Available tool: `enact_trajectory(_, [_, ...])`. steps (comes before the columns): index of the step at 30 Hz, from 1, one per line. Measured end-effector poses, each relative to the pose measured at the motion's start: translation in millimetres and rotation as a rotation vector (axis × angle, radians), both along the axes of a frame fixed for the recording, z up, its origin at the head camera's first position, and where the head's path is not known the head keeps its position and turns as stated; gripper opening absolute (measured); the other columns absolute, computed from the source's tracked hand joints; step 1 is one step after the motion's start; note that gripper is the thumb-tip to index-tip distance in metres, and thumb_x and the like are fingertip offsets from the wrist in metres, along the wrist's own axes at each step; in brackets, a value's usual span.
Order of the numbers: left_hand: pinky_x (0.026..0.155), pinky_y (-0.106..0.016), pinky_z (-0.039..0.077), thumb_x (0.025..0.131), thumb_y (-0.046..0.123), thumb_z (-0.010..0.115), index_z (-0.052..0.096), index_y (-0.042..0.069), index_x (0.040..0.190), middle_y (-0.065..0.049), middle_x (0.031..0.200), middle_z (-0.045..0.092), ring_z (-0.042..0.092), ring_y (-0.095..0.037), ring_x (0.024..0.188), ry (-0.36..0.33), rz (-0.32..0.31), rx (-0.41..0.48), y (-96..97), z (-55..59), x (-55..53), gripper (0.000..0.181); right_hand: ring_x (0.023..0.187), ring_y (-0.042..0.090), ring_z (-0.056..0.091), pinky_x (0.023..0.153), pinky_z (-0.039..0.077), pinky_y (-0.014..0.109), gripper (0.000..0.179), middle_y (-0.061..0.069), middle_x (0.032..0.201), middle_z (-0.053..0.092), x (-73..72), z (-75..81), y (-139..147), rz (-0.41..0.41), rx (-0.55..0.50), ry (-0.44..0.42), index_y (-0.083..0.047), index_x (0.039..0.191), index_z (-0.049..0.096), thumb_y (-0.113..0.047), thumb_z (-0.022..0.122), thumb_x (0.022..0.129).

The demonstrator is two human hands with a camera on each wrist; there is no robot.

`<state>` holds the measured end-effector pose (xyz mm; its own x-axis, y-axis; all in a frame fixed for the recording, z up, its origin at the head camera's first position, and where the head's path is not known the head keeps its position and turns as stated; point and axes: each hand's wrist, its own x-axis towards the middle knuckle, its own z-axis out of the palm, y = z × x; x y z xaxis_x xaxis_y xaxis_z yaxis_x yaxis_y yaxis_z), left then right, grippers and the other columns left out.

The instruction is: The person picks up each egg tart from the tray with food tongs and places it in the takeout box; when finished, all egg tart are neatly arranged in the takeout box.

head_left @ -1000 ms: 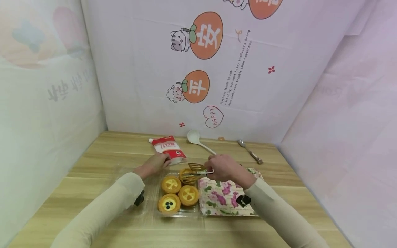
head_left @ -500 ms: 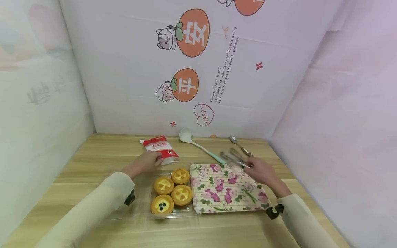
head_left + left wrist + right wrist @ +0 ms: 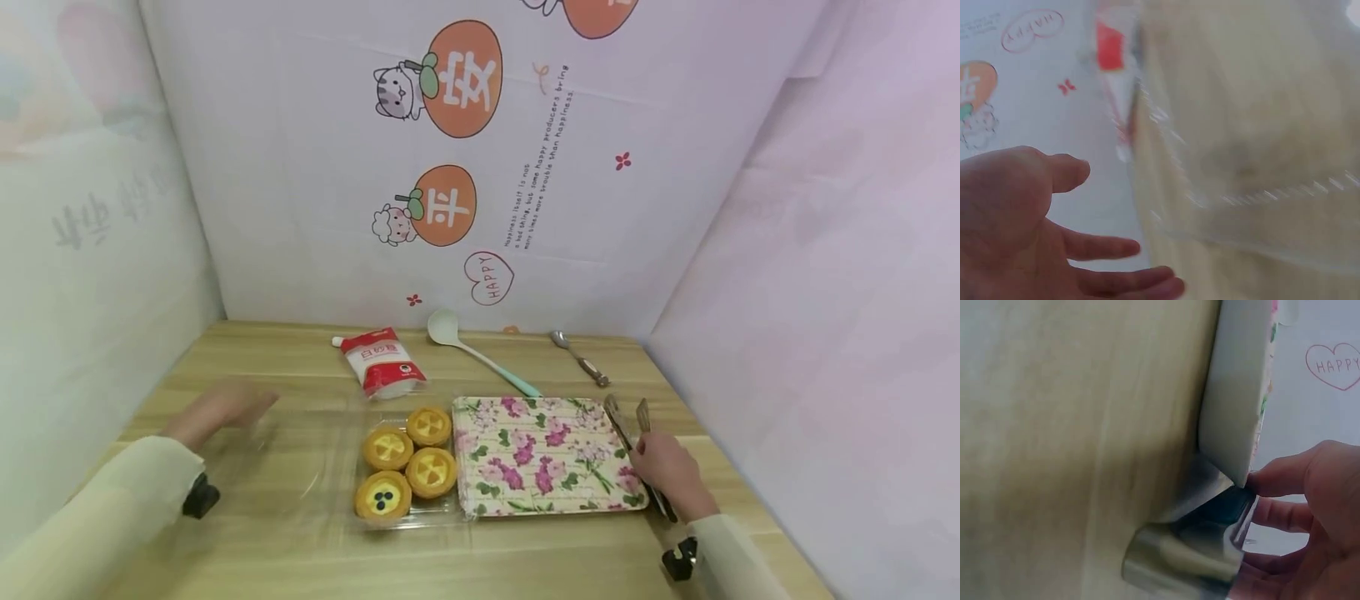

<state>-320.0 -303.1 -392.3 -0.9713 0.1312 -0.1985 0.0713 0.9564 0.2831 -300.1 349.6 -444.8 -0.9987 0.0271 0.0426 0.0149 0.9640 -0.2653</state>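
Observation:
At the right of the floral tray point(image 3: 551, 454), my right hand point(image 3: 671, 471) grips metal tongs point(image 3: 617, 422). Up close in the right wrist view, thumb and fingers hold the tongs point(image 3: 1179, 559) against the tray's pale side. My left hand point(image 3: 225, 408), blurred, hovers over the clear lid point(image 3: 300, 450) of a plastic box. In the left wrist view that hand point(image 3: 1016, 231) has its fingers spread with nothing in them. Several round tarts point(image 3: 431, 472) lie in the box's base point(image 3: 420, 522); the front one point(image 3: 383, 500) carries dark berries.
Behind the box lies a red and white bag point(image 3: 382, 362) with a spout. A white ladle point(image 3: 444, 327) with a green handle end and a spoon point(image 3: 581, 358) lie along the back. Printed cloth walls enclose the wooden table point(image 3: 405, 567) at the back and sides.
My right hand has carried the tongs from the tarts across the tray to its right side and lowered them there. The left hand has moved left, away from the bag.

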Motion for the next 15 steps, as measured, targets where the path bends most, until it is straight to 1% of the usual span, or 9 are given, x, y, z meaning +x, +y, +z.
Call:
enact_trajectory(1, [0.078, -0.052, 0.053, 0.104, 0.033, 0.035, 0.059, -0.021, 0.097, -0.036, 0.091, 0.063, 0.065, -0.045, 0.086, -0.048, 0.020, 0.021, -4.2, -3.3, 4.9, 0.059, 0.049, 0.015, 0.036, 0.045, 0.028, 0.030, 0.027, 0.000, 0.056, 0.040, 0.6, 0.6, -1, -0.006, 0.016, -0.009, -0.014, 0.064, 0.044, -0.015, 0.054, 0.089])
enact_trajectory(3, [0.061, -0.040, 0.054, 0.105, 0.039, 0.034, 0.057, -0.013, 0.088, -0.018, 0.068, 0.060, 0.060, -0.027, 0.062, -0.127, 0.071, 0.128, -10.2, -8.9, 14.0, 0.060, 0.050, 0.016, 0.036, 0.046, 0.027, 0.031, 0.026, 0.001, 0.057, 0.040, 1.5, 2.8, -2, -0.022, 0.037, -0.024, -0.013, 0.065, 0.045, -0.016, 0.052, 0.090])
enact_trajectory(4, [0.057, -0.036, 0.053, 0.105, 0.043, 0.034, 0.054, -0.009, 0.088, -0.011, 0.063, 0.055, 0.055, -0.022, 0.058, -0.167, 0.105, 0.200, -12.1, -11.6, 18.1, 0.058, 0.050, 0.016, 0.036, 0.046, 0.027, 0.032, 0.026, 0.001, 0.057, 0.041, 2.0, 4.2, -3, -0.031, 0.042, -0.036, -0.013, 0.066, 0.044, -0.017, 0.051, 0.090])
enact_trajectory(6, [0.051, -0.028, 0.049, 0.104, 0.049, 0.032, 0.051, -0.009, 0.099, -0.001, 0.057, 0.046, 0.046, -0.013, 0.050, -0.264, 0.162, 0.343, -15.7, -15.5, 24.8, 0.061, 0.050, 0.016, 0.035, 0.047, 0.027, 0.031, 0.026, 0.001, 0.057, 0.040, 2.0, 6.8, -6, -0.043, 0.046, -0.063, -0.014, 0.065, 0.044, -0.018, 0.048, 0.090])
enact_trajectory(7, [0.052, -0.029, 0.051, 0.104, 0.052, 0.031, 0.051, -0.011, 0.107, -0.003, 0.057, 0.049, 0.049, -0.013, 0.051, -0.291, 0.154, 0.385, -17.9, -16.6, 27.4, 0.065, 0.051, 0.016, 0.036, 0.047, 0.027, 0.032, 0.025, 0.002, 0.058, 0.040, 1.9, 7.7, -7, -0.041, 0.043, -0.070, -0.014, 0.066, 0.043, -0.018, 0.047, 0.090])
enact_trajectory(9, [0.057, -0.034, 0.055, 0.103, 0.053, 0.032, 0.038, -0.016, 0.129, -0.009, 0.067, 0.057, 0.057, -0.018, 0.058, -0.336, 0.145, 0.483, -24.3, -16.1, 32.8, 0.075, 0.051, 0.016, 0.037, 0.047, 0.028, 0.032, 0.025, 0.002, 0.059, 0.041, 0.9, 9.2, -10, -0.037, 0.040, -0.084, -0.014, 0.067, 0.043, -0.019, 0.046, 0.091])
enact_trajectory(11, [0.063, -0.037, 0.056, 0.103, 0.053, 0.032, 0.025, -0.018, 0.139, -0.014, 0.079, 0.061, 0.062, -0.022, 0.066, -0.375, 0.123, 0.559, -33.9, -13.0, 36.6, 0.080, 0.051, 0.016, 0.038, 0.047, 0.029, 0.032, 0.024, 0.002, 0.059, 0.042, -0.3, 9.2, -13, -0.033, 0.036, -0.087, -0.014, 0.067, 0.044, -0.019, 0.046, 0.091])
enact_trajectory(13, [0.072, -0.039, 0.055, 0.104, 0.051, 0.031, 0.023, -0.017, 0.138, -0.016, 0.092, 0.059, 0.062, -0.024, 0.078, -0.399, 0.086, 0.616, -45.5, -5.3, 40.6, 0.077, 0.052, 0.016, 0.038, 0.047, 0.029, 0.032, 0.023, 0.002, 0.060, 0.043, -0.7, 8.2, -15, -0.031, 0.028, -0.091, -0.014, 0.068, 0.044, -0.018, 0.047, 0.090])
enact_trajectory(15, [0.076, -0.036, 0.052, 0.105, 0.049, 0.028, 0.031, -0.013, 0.129, -0.011, 0.094, 0.055, 0.059, -0.022, 0.084, -0.420, 0.022, 0.674, -55.5, 6.6, 40.9, 0.066, 0.052, 0.017, 0.039, 0.048, 0.029, 0.032, 0.021, 0.003, 0.060, 0.045, -0.1, 6.6, -15, -0.041, 0.027, -0.097, -0.013, 0.068, 0.046, -0.016, 0.047, 0.089])
